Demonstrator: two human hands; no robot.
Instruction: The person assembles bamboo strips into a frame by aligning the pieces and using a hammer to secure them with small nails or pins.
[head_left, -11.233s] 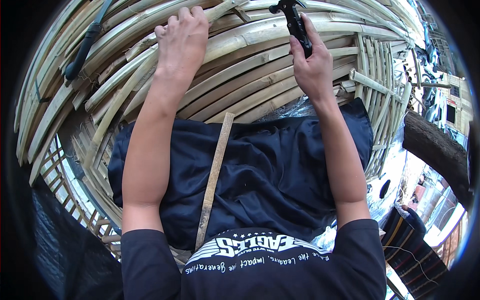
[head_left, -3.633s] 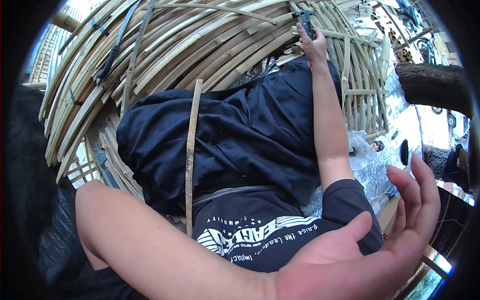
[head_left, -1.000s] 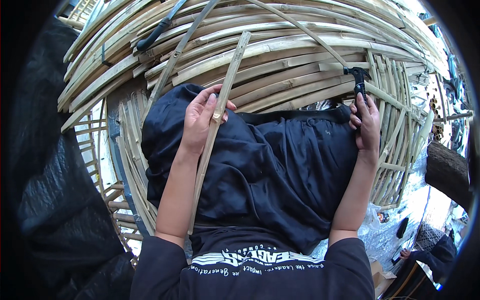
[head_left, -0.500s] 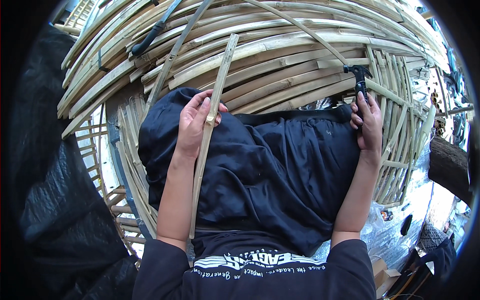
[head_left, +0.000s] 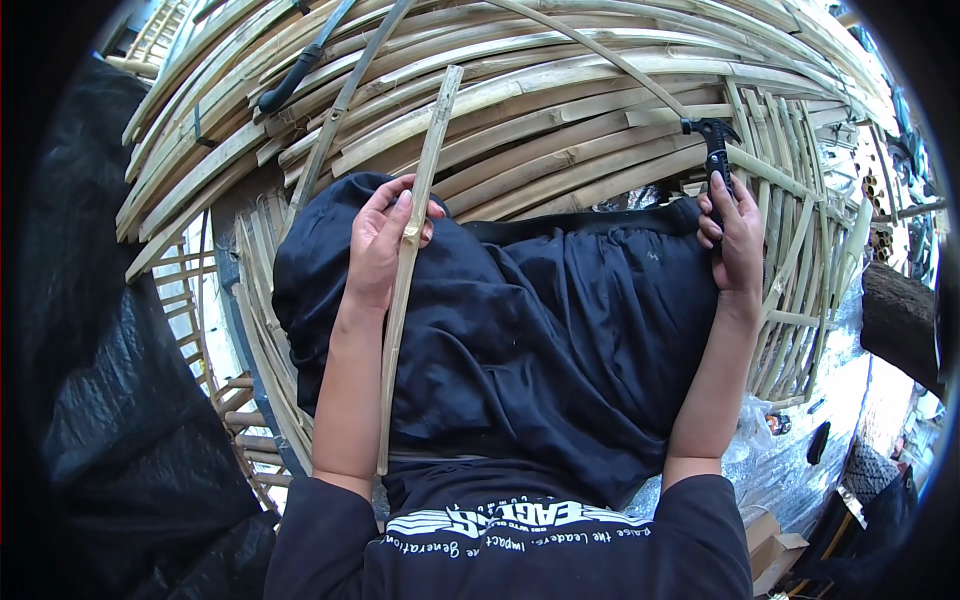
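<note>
My left hand (head_left: 384,240) pinches a long split bamboo strip (head_left: 425,180) near its middle, at a knot. The strip stands lengthwise before me, its far end over the stacked bamboo and its near end beside my left forearm. In my right hand (head_left: 736,235) is a black claw hammer (head_left: 716,150), held by the handle with the head pointing away from me. Both hands are above my legs, which are covered by dark cloth (head_left: 540,330).
Long bamboo slats (head_left: 560,130) lie stacked ahead. A black-handled tool (head_left: 290,80) rests on them at the far left. Bamboo frames (head_left: 790,230) stand to the right, near a dark log (head_left: 900,325). Black sheeting (head_left: 110,400) hangs at the left.
The strip and my left hand have shifted slightly left. My right hand and the hammer have moved a little farther away. Both grips stay the same.
</note>
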